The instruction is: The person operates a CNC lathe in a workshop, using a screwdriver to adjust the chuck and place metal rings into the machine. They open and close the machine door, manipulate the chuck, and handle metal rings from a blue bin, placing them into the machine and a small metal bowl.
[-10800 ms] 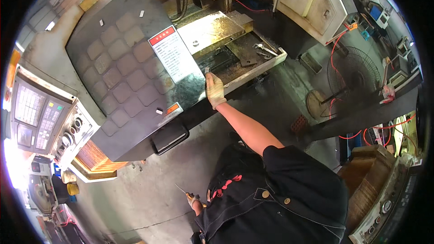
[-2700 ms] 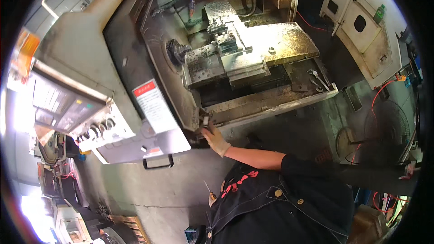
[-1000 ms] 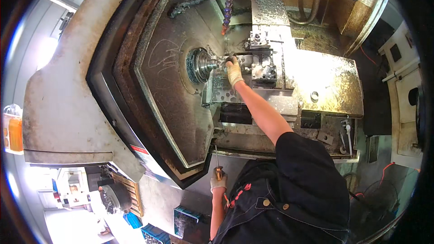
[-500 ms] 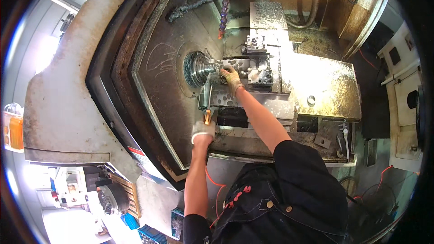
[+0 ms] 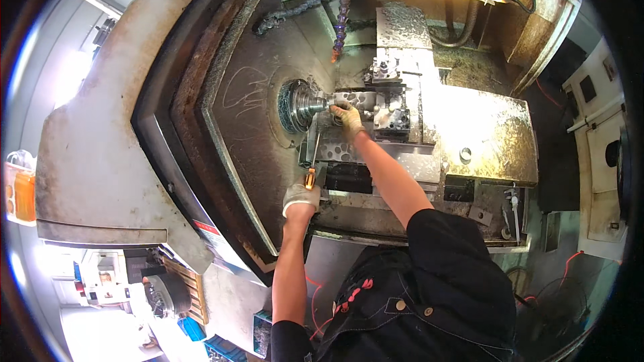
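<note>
My left hand (image 5: pixel 301 199), in a pale glove, is closed on the orange-and-black handle of a screwdriver (image 5: pixel 310 179). Its thin shaft points up toward the lathe's round metal chuck (image 5: pixel 300 105). My right hand (image 5: pixel 347 119), gloved too, has its fingers bent in at the front end of the chuck, where a shiny metal collar (image 5: pixel 318 104) sticks out. What its fingertips grip is too small and covered to make out. Just right of that hand stands the tool block (image 5: pixel 392 112) on the slide.
A loose metal ring (image 5: pixel 465 155) lies on the bright slide cover (image 5: pixel 496 131) at right. Overhead, a segmented coolant hose (image 5: pixel 341 27) hangs down above the chuck. Calipers (image 5: pixel 514 211) and a small plate (image 5: pixel 480 215) rest at the front right edge. The machine's door frame (image 5: pixel 188 114) stands at left.
The whole view has shifted slightly. My left hand with the screwdriver is a little nearer the lathe's slide; my right hand stays by the chuck.
</note>
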`<state>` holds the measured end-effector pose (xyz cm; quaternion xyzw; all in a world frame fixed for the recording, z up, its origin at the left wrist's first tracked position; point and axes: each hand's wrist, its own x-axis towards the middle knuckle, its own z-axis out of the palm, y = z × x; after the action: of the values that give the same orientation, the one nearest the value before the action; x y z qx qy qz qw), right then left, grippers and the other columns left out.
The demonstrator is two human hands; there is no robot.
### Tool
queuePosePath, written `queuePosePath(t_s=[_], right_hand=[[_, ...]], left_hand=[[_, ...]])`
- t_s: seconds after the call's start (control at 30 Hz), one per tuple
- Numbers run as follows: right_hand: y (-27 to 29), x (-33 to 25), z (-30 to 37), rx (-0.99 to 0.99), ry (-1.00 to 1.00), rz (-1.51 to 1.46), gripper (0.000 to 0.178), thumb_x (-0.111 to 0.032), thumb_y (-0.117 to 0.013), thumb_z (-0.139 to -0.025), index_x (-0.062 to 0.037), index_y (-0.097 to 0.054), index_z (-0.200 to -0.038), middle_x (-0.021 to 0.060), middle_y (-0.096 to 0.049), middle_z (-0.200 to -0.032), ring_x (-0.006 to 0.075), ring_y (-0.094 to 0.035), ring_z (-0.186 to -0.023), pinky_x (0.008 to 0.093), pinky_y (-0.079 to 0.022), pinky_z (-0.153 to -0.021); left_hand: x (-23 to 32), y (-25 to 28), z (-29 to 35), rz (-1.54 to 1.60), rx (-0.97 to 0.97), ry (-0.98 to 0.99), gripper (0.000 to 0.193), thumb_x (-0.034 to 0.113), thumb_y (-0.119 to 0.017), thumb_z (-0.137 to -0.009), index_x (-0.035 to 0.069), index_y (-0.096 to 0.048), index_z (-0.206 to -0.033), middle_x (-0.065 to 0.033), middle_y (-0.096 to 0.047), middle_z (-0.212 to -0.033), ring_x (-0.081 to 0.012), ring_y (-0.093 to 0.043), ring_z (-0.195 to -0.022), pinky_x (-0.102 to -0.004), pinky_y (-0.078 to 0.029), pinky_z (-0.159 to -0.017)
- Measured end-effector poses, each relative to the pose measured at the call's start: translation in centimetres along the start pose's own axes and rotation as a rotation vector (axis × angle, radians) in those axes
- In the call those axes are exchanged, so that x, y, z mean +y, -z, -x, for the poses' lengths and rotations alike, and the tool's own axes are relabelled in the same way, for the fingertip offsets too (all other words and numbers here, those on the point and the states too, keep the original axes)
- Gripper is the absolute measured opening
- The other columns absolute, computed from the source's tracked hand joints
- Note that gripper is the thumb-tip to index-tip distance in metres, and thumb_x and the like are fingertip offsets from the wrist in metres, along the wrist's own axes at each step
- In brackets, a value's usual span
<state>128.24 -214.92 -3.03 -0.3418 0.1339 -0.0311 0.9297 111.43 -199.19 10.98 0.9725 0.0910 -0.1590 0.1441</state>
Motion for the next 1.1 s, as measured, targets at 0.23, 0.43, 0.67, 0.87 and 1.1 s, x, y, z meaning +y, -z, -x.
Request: queuePosePath(t_s=[0.23, 0.43, 0.67, 0.87, 1.1], right_hand=[[0.5, 0.9, -1.6, -0.046, 0.125, 0.421, 0.030, -0.010, -0.071, -0.071, -0.0053, -0.059, -0.098, 0.0017, -0.061, -0.086, 0.0113, -0.054, -0.076, 0.0264, -0.043, -0.070], [-2.0, -0.7, 0.6, -0.027, 0.478, 0.643, 0.045, -0.008, -0.072, -0.066, -0.0028, -0.055, -0.108, 0.0104, -0.061, -0.097, 0.0156, -0.056, -0.090, 0.0266, -0.043, -0.080], [-2.3, -2.3, 0.3, -0.075, 0.122, 0.990, 0.050, -0.029, -0.065, -0.075, -0.0049, -0.052, -0.116, 0.0113, -0.061, -0.102, 0.0165, -0.057, -0.087, 0.0302, -0.044, -0.076], [-0.9, -1.4, -1.9, -0.084, 0.184, 0.897, 0.043, -0.020, -0.064, -0.078, -0.0019, -0.053, -0.115, 0.0069, -0.060, -0.100, 0.0142, -0.054, -0.082, 0.0266, -0.042, -0.075], [1.3, -1.4, -5.1, -0.128, 0.214, 0.829, 0.042, -0.018, -0.066, -0.077, -0.0037, -0.054, -0.114, 0.0059, -0.061, -0.095, 0.0135, -0.054, -0.077, 0.0256, -0.043, -0.067]], left_hand=[[-2.0, -2.6, 1.7, 0.048, 0.062, -0.027, 0.034, 0.029, -0.053, -0.073, 0.008, -0.055, -0.100, -0.0228, -0.060, -0.088, -0.0391, -0.057, -0.085, -0.0454, -0.044, -0.076], [-7.4, -6.0, 10.0, 0.466, 0.218, -0.153, 0.022, 0.017, -0.059, -0.075, 0.007, -0.057, -0.094, -0.0163, -0.060, -0.075, -0.0310, -0.061, -0.071, -0.0361, -0.047, -0.061], [-17.4, -3.3, 22.0, 0.786, 0.353, -0.111, 0.013, 0.008, -0.055, -0.076, 0.007, -0.056, -0.089, -0.0066, -0.060, -0.085, -0.0176, -0.057, -0.074, -0.0263, -0.046, -0.066], [-24.0, 9.7, 20.8, 0.211, 0.911, -0.029, 0.015, 0.003, -0.056, -0.066, 0.002, -0.052, -0.081, -0.0178, -0.054, -0.101, -0.0293, -0.054, -0.089, -0.0365, -0.043, -0.077], [-25.1, 18.6, 15.1, -0.069, 0.751, -0.457, 0.033, -0.003, -0.051, -0.053, 0.005, -0.053, -0.085, -0.0272, -0.039, -0.123, -0.0394, -0.050, -0.094, -0.0430, -0.041, -0.079]])
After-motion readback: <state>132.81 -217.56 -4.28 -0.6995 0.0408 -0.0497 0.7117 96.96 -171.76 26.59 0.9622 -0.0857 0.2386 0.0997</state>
